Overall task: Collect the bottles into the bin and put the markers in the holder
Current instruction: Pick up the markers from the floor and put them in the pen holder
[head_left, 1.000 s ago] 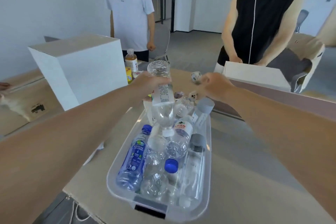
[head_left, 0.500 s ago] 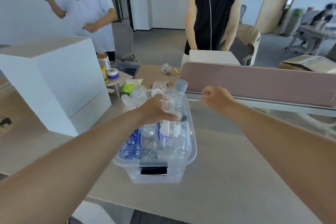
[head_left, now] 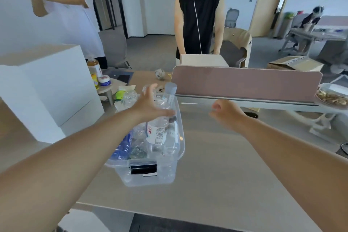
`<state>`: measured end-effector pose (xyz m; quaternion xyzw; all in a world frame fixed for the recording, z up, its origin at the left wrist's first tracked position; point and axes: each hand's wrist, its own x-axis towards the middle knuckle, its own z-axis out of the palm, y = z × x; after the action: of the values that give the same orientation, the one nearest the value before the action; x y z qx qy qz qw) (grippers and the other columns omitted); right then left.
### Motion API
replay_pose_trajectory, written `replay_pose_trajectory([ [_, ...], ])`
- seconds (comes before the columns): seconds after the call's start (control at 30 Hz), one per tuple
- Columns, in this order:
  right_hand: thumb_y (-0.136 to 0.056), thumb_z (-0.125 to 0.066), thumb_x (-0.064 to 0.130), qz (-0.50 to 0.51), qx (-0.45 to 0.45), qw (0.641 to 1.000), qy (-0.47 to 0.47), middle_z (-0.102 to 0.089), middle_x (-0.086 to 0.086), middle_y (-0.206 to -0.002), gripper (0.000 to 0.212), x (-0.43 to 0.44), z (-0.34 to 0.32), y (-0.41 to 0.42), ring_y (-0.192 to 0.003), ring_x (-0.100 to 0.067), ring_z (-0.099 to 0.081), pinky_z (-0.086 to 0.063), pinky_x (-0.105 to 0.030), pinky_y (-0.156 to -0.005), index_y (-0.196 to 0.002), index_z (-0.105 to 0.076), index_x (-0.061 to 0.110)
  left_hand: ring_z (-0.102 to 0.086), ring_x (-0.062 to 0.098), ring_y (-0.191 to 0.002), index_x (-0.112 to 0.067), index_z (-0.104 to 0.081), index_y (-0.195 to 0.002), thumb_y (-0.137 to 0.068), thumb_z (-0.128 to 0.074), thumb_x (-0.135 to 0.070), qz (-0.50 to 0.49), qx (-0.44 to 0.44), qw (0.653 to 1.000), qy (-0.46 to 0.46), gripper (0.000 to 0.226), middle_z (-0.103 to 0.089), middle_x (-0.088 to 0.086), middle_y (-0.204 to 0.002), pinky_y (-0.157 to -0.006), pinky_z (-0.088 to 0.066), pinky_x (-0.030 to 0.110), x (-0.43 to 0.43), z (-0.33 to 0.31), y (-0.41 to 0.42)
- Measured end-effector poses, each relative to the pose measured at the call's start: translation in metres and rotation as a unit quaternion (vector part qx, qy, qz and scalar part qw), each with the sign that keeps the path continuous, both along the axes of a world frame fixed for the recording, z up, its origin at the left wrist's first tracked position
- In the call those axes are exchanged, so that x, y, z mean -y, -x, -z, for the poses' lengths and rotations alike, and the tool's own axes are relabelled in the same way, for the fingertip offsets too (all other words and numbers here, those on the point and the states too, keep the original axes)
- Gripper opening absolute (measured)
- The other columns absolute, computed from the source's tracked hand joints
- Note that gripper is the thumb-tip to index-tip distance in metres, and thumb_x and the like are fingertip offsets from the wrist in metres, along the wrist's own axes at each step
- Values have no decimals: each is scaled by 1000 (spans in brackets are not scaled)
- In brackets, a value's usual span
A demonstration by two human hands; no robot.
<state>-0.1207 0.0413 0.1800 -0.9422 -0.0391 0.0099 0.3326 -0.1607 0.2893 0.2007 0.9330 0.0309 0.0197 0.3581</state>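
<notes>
A clear plastic bin (head_left: 175, 156) stands on the desk, filled with several bottles. On top lies a clear bottle with a white label (head_left: 157, 133); a blue-labelled bottle (head_left: 122, 147) lies at the bin's left side, and a grey-capped bottle (head_left: 170, 92) stands at the far end. My left hand (head_left: 148, 106) hovers over the bin with fingers spread, just above the white-label bottle and holding nothing. To the right of the bin, my right hand (head_left: 224, 113) is curled into a loose fist over the desk, empty. No markers or holder are in view.
A large white box (head_left: 47, 88) stands left of the bin. A pink desk divider (head_left: 244, 83) runs behind my right hand. Crumpled bottles and a green item (head_left: 120, 95) lie behind the bin. Two people stand across the desk. A food tray (head_left: 333, 96) sits far right.
My left hand has let go of the white-label bottle, which now lies in the bin, and the fingers have spread. The view has tilted up. My right hand stayed clenched.
</notes>
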Motion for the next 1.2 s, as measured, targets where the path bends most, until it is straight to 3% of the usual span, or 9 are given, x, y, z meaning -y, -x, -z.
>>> replay_pose_trajectory([
  [0.13,-87,-54,19,11,7,1000,6,-59,-7,-111,26,56,-16,9,-73,-20,-55,-44,-25,-58,-112,-61,15,-31,23,-138,-28,-17,-148,-66,-82,-51,30,45,998,-32,107,-23,3,-153,-109,-34,40,62,-38,-14],
  [0.3,-88,-56,20,72,25,997,26,-61,-12,-121,35,170,-36,22,-105,-28,-58,-49,-36,-88,-121,-61,11,-29,21,-140,-24,-22,-149,-78,-72,-51,93,72,992,-40,90,-23,1,-155,-110,-31,36,190,-50,-23],
  [0.5,-93,-53,19,185,13,981,61,-64,-14,-116,29,348,-44,71,-108,-33,-59,-39,-28,-77,-117,-62,6,-34,25,-137,-19,-27,-147,-82,-69,-48,188,34,982,-3,83,-30,7,-152,-109,-32,37,363,-34,-32],
  [0.6,-90,-56,18,272,-9,960,62,-65,-15,-113,27,438,-35,111,-97,-32,-60,-43,-29,-78,-114,-63,6,-33,25,-140,-19,-27,-148,-82,-68,-51,250,15,968,-11,84,-31,7,-154,-110,-31,36,454,-22,-24],
  [0.67,-88,-58,17,331,-23,941,61,-67,-15,-111,23,494,-24,141,-86,-27,-55,-42,-27,-73,-108,-65,7,-34,24,-140,-21,-26,-148,-82,-66,-52,292,-7,956,-9,83,-31,6,-154,-108,-31,36,515,-12,-15],
  [0.8,-89,-56,15,428,-66,900,54,-67,-22,-105,28,578,14,204,-97,-34,-60,-46,-32,-75,-104,-66,-6,-38,23,-136,-22,-30,-146,-84,-64,-52,366,-51,929,5,76,-35,3,-152,-105,-32,31,629,27,13],
  [0.97,-85,-50,10,527,-177,830,-35,-48,-6,-57,17,637,122,287,-53,-25,-48,-40,-28,-52,-67,-51,11,-45,22,-129,-20,-40,-141,-85,-67,-44,455,-136,880,-5,66,-44,5,-143,-99,-34,26,743,117,69],
  [1.07,-88,-50,16,573,-258,775,-65,-64,-10,-80,14,649,189,342,-70,-27,-58,-43,-26,-60,-88,-62,9,-53,21,-114,-21,-42,-139,-84,-69,-42,508,-220,832,-16,64,-47,5,-137,-97,-42,31,792,178,102],
  [1.2,-91,-51,20,626,-313,707,-103,-66,-12,-99,23,659,269,390,-80,-26,-59,-44,-25,-64,-105,-63,8,-50,23,-122,-23,-42,-138,-86,-65,-44,553,-300,775,-59,61,-48,3,-135,-97,-42,33,840,264,134],
])
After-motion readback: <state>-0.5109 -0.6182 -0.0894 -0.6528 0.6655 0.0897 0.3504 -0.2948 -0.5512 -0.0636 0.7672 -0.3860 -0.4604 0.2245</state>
